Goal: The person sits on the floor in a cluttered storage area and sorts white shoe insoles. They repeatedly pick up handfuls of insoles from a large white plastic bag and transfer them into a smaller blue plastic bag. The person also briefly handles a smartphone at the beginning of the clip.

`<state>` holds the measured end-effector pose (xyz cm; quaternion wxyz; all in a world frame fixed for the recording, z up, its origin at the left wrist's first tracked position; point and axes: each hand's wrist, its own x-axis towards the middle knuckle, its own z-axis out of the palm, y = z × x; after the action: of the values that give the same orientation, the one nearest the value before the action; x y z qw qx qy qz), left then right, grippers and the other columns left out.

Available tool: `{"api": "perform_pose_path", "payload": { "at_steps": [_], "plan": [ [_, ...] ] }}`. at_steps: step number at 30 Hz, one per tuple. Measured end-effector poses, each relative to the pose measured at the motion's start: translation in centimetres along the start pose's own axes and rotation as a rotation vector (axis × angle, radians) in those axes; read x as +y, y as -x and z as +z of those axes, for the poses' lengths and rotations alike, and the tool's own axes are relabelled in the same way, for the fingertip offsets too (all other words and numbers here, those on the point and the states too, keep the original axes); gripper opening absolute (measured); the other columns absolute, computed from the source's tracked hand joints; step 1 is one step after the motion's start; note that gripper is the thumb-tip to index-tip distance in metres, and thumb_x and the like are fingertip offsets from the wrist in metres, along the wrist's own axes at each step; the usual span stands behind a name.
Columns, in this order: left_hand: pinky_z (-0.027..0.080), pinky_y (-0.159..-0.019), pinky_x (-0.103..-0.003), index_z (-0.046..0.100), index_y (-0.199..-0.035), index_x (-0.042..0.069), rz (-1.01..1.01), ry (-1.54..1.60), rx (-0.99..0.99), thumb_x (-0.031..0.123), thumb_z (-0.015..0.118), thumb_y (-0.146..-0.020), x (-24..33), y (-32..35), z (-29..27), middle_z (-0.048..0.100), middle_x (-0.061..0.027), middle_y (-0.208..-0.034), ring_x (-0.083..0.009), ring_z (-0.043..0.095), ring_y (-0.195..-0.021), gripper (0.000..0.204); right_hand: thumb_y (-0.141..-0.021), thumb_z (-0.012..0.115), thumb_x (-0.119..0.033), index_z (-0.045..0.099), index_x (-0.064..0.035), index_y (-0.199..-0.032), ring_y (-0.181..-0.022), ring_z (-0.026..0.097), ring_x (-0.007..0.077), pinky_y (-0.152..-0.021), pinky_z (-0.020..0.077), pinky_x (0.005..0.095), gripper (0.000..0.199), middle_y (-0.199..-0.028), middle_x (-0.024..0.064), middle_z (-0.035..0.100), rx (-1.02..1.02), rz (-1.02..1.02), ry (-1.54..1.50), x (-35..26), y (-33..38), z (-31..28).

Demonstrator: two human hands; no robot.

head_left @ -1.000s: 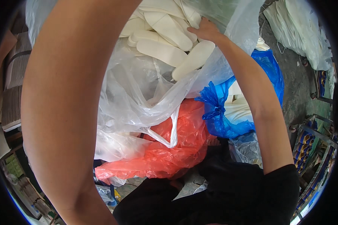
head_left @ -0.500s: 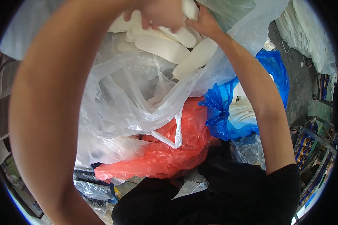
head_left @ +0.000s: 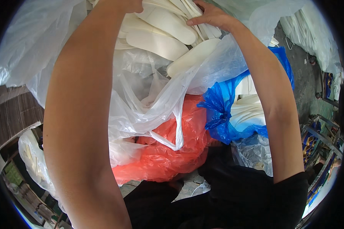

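A heap of cream-white, insole-shaped pieces (head_left: 154, 41) lies in a large clear plastic bag (head_left: 214, 57) in front of me. My right hand (head_left: 214, 16) grips the edge of a bundle of upright insoles (head_left: 209, 31), thumb on the near side and fingers on the far side. At the upper edge of the picture, my left hand (head_left: 133, 5) is over the left part of the heap. Its fingers look curled, but most of the hand is cut off, and what they hold is hidden.
Below the clear bag lies a red plastic bag (head_left: 160, 166). To its right, a knotted blue bag (head_left: 219, 108) holds more white pieces (head_left: 250, 114). A metal rack (head_left: 323, 133) stands far right, a filled clear bag (head_left: 313, 36) at upper right, brown boards (head_left: 15, 112) at left.
My left hand has moved left and up, away from my right hand. The right hand has shifted slightly and now holds the bundled insoles. The view has turned a little, showing more at left.
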<state>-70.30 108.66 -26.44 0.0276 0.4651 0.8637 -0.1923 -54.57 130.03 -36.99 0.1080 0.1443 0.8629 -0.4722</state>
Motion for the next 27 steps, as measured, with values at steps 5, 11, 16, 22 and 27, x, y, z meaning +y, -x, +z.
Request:
{"api": "perform_pose_path", "payload": {
  "at_steps": [5, 11, 16, 22, 27],
  "plan": [
    [0.05, -0.101, -0.046, 0.056, -0.129, 0.0, 0.159, 0.165, -0.001, 0.014, 0.078, -0.077, 0.6, 1.7, -2.1, 0.065, -0.0224, -0.12, -0.0365, 0.062, -0.118, 0.058, -0.065, 0.094, -0.046, 0.041, 0.0012, -0.152, -0.135, 0.053, 0.0323, -0.114, 0.0399, 0.0382, 0.113, -0.146, 0.0214, 0.054, 0.054, -0.064, -0.064, 1.9, 1.1, -0.7],
    [0.051, -0.1, -0.046, 0.044, -0.144, 0.003, 0.03, 0.15, -0.135, 0.009, 0.082, -0.074, 1.8, 2.7, -2.9, 0.066, -0.0217, -0.124, -0.0383, 0.063, -0.117, 0.08, -0.066, 0.094, -0.046, 0.046, 0.0012, -0.149, -0.132, 0.055, 0.0297, -0.113, 0.0407, 0.0372, 0.107, -0.14, 0.02, 0.06, 0.02, -0.041, -0.106, 2.0, 0.9, -0.9],
    [0.043, -0.112, -0.042, 0.025, -0.158, 0.007, 0.314, 0.445, 0.015, 0.012, 0.082, -0.078, 0.1, 2.8, 0.2, 0.057, -0.025, -0.14, -0.0342, 0.056, -0.131, 0.099, -0.066, 0.095, -0.045, 0.047, 0.0009, -0.148, -0.13, 0.057, 0.0291, -0.113, 0.0407, 0.0357, 0.105, -0.138, 0.02, 0.061, -0.054, -0.071, -0.159, 1.9, 1.6, -1.0],
    [0.053, -0.088, -0.043, 0.054, -0.137, -0.001, 0.135, 0.319, -0.249, 0.004, 0.074, -0.072, 0.4, 1.7, 0.9, 0.068, -0.0194, -0.119, -0.0346, 0.067, -0.101, 0.068, -0.066, 0.093, -0.043, 0.049, -0.0004, -0.146, -0.128, 0.058, 0.0297, -0.112, 0.0417, 0.0343, 0.101, -0.138, 0.0189, 0.062, 0.071, -0.134, 0.027, 0.7, 2.8, -0.6],
    [0.053, -0.089, -0.043, 0.049, -0.143, 0.003, 0.474, 0.51, -0.31, 0.005, 0.074, -0.069, -2.6, 2.0, -0.6, 0.069, -0.0171, -0.119, -0.0328, 0.067, -0.101, 0.078, -0.079, 0.084, -0.046, 0.044, -0.0027, -0.151, -0.138, 0.05, 0.031, -0.117, 0.0384, 0.0367, 0.093, -0.151, 0.0216, 0.049, -0.169, -0.063, 0.17, -5.2, 4.5, -3.4]
  ]
}}
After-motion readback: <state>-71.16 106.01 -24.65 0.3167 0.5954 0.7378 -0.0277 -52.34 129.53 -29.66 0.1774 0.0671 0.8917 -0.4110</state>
